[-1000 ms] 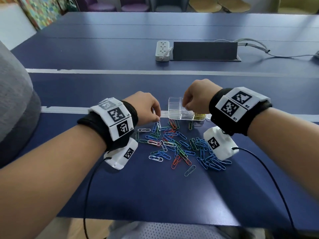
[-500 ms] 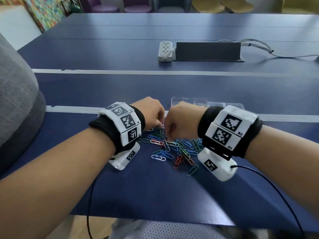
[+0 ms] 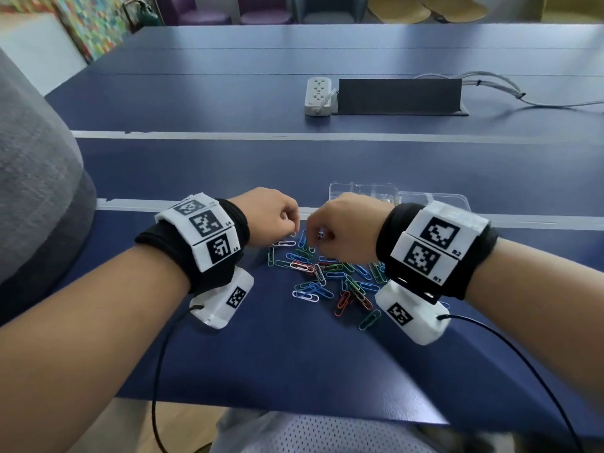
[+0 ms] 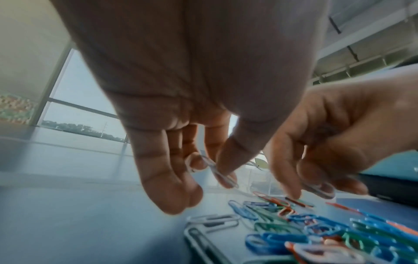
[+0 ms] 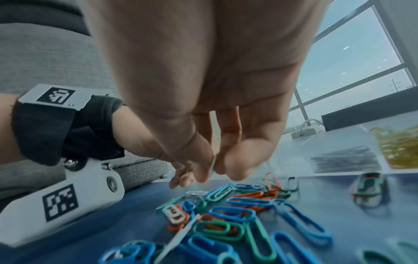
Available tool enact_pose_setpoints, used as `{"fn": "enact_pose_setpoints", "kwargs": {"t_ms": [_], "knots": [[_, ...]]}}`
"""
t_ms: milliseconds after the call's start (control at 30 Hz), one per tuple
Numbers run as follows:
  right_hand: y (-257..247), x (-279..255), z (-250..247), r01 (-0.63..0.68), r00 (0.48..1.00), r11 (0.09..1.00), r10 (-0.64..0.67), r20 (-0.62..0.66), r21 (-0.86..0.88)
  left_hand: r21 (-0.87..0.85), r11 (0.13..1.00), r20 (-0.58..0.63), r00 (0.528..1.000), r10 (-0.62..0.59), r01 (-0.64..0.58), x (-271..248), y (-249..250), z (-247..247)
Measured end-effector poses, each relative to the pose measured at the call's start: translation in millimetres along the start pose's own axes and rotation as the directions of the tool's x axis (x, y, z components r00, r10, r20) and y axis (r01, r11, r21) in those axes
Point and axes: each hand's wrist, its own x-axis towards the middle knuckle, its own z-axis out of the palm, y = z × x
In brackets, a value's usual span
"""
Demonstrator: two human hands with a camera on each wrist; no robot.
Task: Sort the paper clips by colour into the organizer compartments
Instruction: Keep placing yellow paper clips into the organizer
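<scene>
Wristbands (image 3: 209, 233) come first in the head view, white blocks with black square codes strapped to both forearms; the small print beside the codes reads L4 and L5 on the left, R1 and R2 on the right, and no brand name shows anywhere. Beyond them both hands hover close together over the heap of paper clips (image 3: 330, 279), blue, green, red and white, scattered on the dark blue table (image 3: 294, 364). A second ago the right hand (image 3: 343, 230) was up over the clear organizer (image 3: 366, 191); it has since come back down to the near edge of the heap, which I take as one drop finished and the next pick begun. Its thumb and forefinger are pressed on a pale clip (image 4: 321, 189), seen best from the left wrist. The left hand (image 3: 274, 214) has hardly moved and pinches a white clip (image 4: 212, 169) between thumb and fingertips, lifted just clear of the table. The organizer lies just behind the hands, partly hidden by the right one; the right wrist view shows one compartment with dark grey clips and its neighbour with yellow ones. Most of the heap is still unsorted, so the task looks early. Farther off sit a white power strip (image 3: 318, 94) and a black cable box (image 3: 398, 96).
</scene>
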Motion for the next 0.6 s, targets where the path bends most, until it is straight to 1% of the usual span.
{"fn": "enact_pose_setpoints", "kwargs": {"t_ms": [67,200,267,400,533,600], "knots": [[-3.8,2.8,3.4,0.011,1.0,1.0,-0.011,0.015,0.001,0.038,0.999,-0.007,1.0,-0.014,0.014,-0.8,-2.7,1.8],[-15.0,10.2,12.4,0.02,0.999,1.0,-0.019,0.033,-0.015,0.059,0.998,-0.027,1.0,-0.012,0.014,-1.9,-8.3,1.6],[-20.5,12.3,16.0,0.021,0.999,0.999,-0.02,0.026,-0.048,0.063,0.998,-0.02,1.0,-0.008,0.009,-2.9,-9.9,1.3],[-24.9,18.4,18.6,0.037,0.998,0.993,-0.03,0.06,-0.111,0.077,0.997,-0.008,1.0,0.021,-0.021,-5.4,-9.6,2.6],[-23.1,20.2,14.5,0.025,0.999,0.997,-0.022,0.044,-0.074,0.114,0.993,-0.03,0.999,0.021,-0.017,-3.7,-9.4,6.1],[-19.8,18.3,9.3,0.02,0.999,0.999,-0.018,0.032,-0.042,0.111,0.994,-0.02,0.999,0.026,-0.023,-1.5,-9.2,5.2]]}}
